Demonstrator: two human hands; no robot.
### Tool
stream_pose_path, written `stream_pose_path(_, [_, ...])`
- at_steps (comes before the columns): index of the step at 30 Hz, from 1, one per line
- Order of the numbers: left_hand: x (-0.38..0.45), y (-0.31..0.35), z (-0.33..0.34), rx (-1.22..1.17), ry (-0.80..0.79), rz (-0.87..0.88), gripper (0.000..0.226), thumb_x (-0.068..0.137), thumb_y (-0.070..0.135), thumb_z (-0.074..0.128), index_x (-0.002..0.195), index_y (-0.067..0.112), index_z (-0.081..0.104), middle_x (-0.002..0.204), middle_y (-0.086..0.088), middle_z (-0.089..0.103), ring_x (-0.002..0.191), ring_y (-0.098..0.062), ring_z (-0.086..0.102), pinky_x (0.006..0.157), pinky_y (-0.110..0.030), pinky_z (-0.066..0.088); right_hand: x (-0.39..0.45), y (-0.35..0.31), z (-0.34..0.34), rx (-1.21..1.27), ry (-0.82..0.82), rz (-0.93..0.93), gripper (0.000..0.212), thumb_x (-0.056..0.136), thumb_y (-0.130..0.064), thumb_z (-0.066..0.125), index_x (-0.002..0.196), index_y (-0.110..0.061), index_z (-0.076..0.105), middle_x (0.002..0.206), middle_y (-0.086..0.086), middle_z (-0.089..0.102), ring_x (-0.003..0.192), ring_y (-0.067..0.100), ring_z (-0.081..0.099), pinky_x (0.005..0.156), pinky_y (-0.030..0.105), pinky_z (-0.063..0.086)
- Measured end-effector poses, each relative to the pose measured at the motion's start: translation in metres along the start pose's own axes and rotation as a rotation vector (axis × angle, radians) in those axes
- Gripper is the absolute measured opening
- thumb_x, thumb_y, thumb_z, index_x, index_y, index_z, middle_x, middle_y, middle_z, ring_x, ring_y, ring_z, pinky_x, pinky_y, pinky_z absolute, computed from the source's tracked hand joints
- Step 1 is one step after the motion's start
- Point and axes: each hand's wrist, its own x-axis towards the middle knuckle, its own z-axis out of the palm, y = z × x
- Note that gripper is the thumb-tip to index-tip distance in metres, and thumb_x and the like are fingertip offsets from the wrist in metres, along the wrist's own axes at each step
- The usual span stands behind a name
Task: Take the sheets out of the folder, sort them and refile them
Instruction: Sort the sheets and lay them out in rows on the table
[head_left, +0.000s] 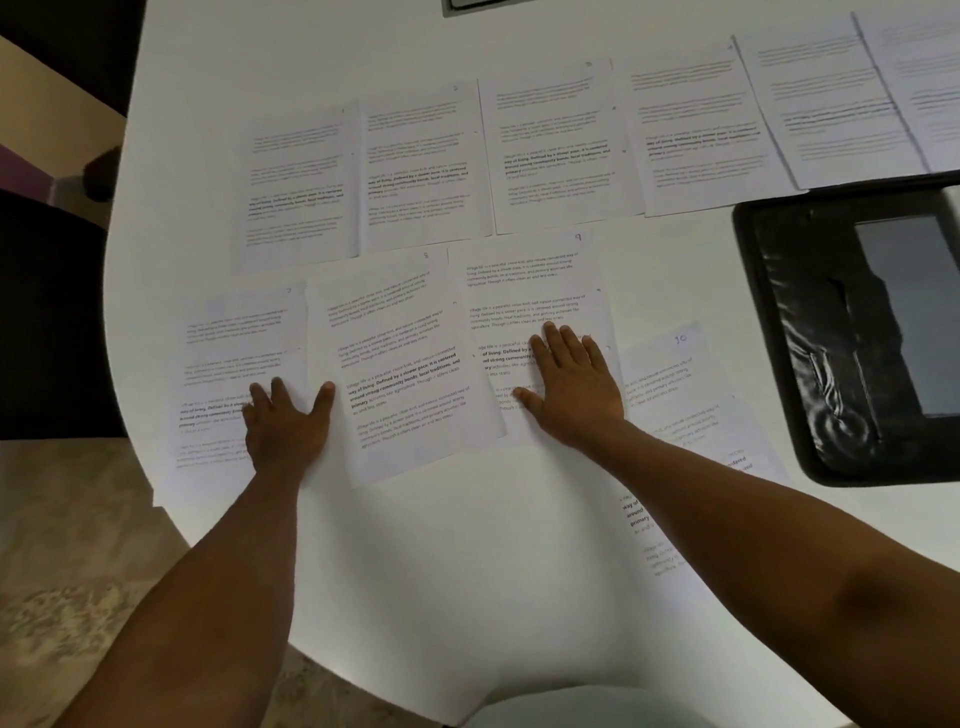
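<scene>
Both hands are laid flat, fingers straight: the left hand (289, 422) on sheet 8 (410, 364), the right hand (574, 387) on sheet 9 (535, 291), mid-frame on the white table (415, 561).

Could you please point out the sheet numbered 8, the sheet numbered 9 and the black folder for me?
sheet numbered 8 (400, 364): head view, on its printed middle.
sheet numbered 9 (524, 280): head view, on its upper text, above the right hand.
black folder (810, 332): head view, on its open left flap.

Printed sheets (400, 364) lie flat in rows beside the open black folder (831, 332).
</scene>
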Motion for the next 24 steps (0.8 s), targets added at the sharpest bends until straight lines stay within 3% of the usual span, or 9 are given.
stream_pose_path(3, [0.002, 0.001, 0.001, 0.032, -0.028, -0.004, 0.118, 0.069, 0.091, 0.035, 0.154, 0.018, 0.0, 0.161, -0.01, -0.006, 0.148, -0.034, -0.002, 0.118, -0.053, 0.012, 0.0, -0.004, 0.001, 0.03, 0.025, -0.003, 0.075, 0.098, -0.061, 0.021, 0.156, -0.019, -0.003, 0.163, 0.003, -0.012, 0.15, 0.019, -0.012, 0.121, 0.038, -0.008])
stream_pose_path(5, [0.004, 0.002, 0.001, 0.041, -0.025, 0.002, 0.121, 0.066, 0.092, 0.037, 0.154, 0.017, 0.0, 0.161, -0.01, -0.006, 0.148, -0.034, -0.002, 0.118, -0.053, 0.012, -0.005, -0.001, 0.002, 0.059, 0.078, 0.003, 0.075, 0.099, -0.062, 0.02, 0.156, -0.019, -0.002, 0.163, 0.002, -0.011, 0.15, 0.018, -0.011, 0.121, 0.037, -0.008])
stream_pose_path(10, [0.006, -0.002, 0.001, 0.017, 0.057, 0.045, 0.104, 0.076, 0.083, 0.038, 0.152, 0.017, 0.014, 0.161, -0.012, 0.007, 0.146, -0.036, 0.008, 0.116, -0.054, 0.017, -0.037, 0.033, 0.01, 0.078, 0.158, 0.154, 0.078, 0.095, -0.066, 0.011, 0.156, -0.019, -0.002, 0.163, 0.002, -0.011, 0.149, 0.018, -0.012, 0.122, 0.04, -0.003])
stream_pose_path(14, [0.004, -0.004, 0.001, 0.015, 0.122, 0.065, 0.093, 0.081, 0.077, 0.041, 0.148, 0.014, 0.027, 0.157, -0.016, 0.02, 0.142, -0.04, 0.019, 0.112, -0.057, 0.024, -0.073, 0.07, 0.016, 0.111, 0.22, 0.317, 0.076, 0.097, -0.065, 0.016, 0.156, -0.019, 0.004, 0.164, 0.003, -0.004, 0.15, 0.019, -0.006, 0.122, 0.041, -0.001])
stream_pose_path(19, [-0.014, 0.004, 0.008, 0.03, 0.25, 0.262, 0.082, 0.089, 0.072, 0.028, 0.146, 0.013, 0.033, 0.153, -0.02, 0.027, 0.139, -0.041, 0.026, 0.112, -0.056, 0.026, -0.112, 0.107, 0.021, 0.201, 0.268, 0.508, 0.078, 0.094, -0.064, 0.024, 0.154, -0.014, 0.02, 0.162, 0.01, 0.014, 0.149, 0.027, 0.012, 0.121, 0.047, 0.012])
stream_pose_path(24, [-0.051, 0.03, 0.03, 0.136, 0.163, 0.532, 0.08, 0.088, 0.071, 0.029, 0.15, 0.021, 0.029, 0.159, -0.01, 0.019, 0.145, -0.032, 0.02, 0.116, -0.046, 0.018, -0.13, 0.114, 0.02, 0.21, 0.313, 0.625, 0.078, 0.09, -0.058, 0.052, 0.145, -0.006, 0.033, 0.143, 0.02, 0.044, 0.13, 0.037, 0.043, 0.105, 0.05, 0.039])
